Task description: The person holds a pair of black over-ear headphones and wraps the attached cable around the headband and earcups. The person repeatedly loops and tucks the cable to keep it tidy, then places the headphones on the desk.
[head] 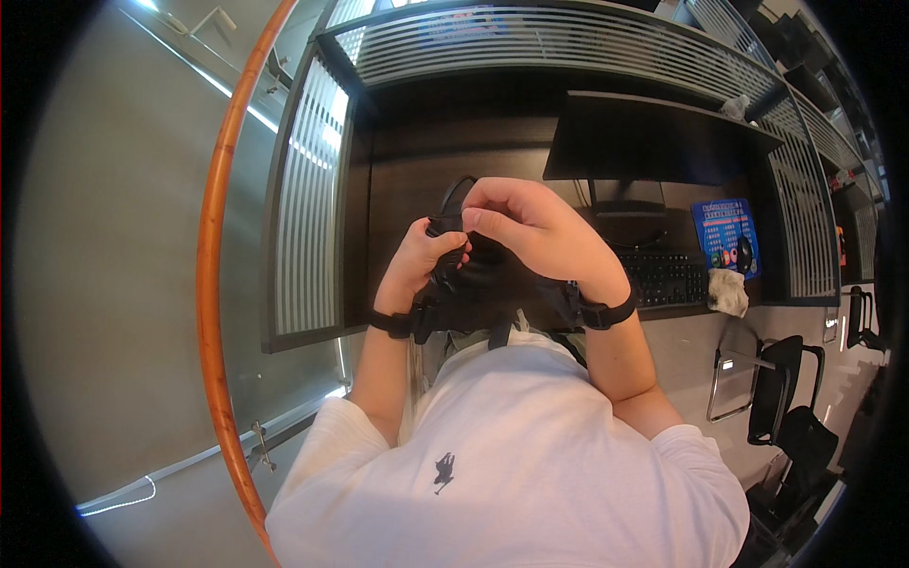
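Observation:
Before me, over the dark desk, my left hand (433,252) grips a black object (449,265) with a curved band (454,190), which looks like a headset. Its lower part lies in shadow against the dark wood, so its full shape is hard to make out. My right hand (529,227) reaches across from the right, bent at the wrist. Thumb and fingertips are pinched together at the object's upper edge, where a thin black strip runs between both hands. The fingers hide exactly what they pinch. Each wrist wears a black strap.
A monitor (657,138) stands at the back right, above a black keyboard (660,277). Beside that are a blue mouse pad (726,231), a mouse (743,254) and a crumpled whitish cloth or tissue (728,292). Slatted partitions (312,206) border the desk; chairs (777,387) stand right.

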Demonstrator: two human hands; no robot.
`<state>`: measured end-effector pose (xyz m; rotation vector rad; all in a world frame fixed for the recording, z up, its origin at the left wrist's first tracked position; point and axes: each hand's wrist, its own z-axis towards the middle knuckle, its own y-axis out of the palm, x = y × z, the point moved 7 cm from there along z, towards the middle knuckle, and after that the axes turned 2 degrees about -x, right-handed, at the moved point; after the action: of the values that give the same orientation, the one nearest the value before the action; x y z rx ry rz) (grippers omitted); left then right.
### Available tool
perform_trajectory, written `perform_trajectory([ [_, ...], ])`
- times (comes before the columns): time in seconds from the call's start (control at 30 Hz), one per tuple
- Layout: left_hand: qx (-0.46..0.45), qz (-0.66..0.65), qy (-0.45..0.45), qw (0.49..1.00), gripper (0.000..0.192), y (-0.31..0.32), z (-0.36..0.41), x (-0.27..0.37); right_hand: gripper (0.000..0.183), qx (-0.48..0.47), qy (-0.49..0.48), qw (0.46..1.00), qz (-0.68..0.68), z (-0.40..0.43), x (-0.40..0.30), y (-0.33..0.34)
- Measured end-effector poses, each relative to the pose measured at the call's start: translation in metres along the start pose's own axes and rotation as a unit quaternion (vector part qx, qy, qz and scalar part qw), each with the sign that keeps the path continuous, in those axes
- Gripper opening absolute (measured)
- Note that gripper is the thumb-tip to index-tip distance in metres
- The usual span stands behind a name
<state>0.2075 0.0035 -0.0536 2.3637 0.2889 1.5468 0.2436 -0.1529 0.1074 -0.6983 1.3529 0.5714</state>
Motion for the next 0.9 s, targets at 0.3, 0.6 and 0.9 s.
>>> perform_trajectory([
  [0.3,-0.020,-0.119,0.046,0.992,0.017,-0.005,-0.003,0.006,0.020,-0.039,0.001,0.999,0.005,-0.010,0.009,0.014],
  [0.6,-0.040,-0.151,0.070,0.985,0.038,-0.012,-0.005,0.012,0.019,-0.065,0.088,0.993,0.033,-0.027,0.039,0.021],
  [0.9,-0.041,-0.211,0.078,0.974,0.052,0.000,-0.013,0.030,0.015,-0.092,0.105,0.990,0.028,-0.034,0.047,0.021],
])
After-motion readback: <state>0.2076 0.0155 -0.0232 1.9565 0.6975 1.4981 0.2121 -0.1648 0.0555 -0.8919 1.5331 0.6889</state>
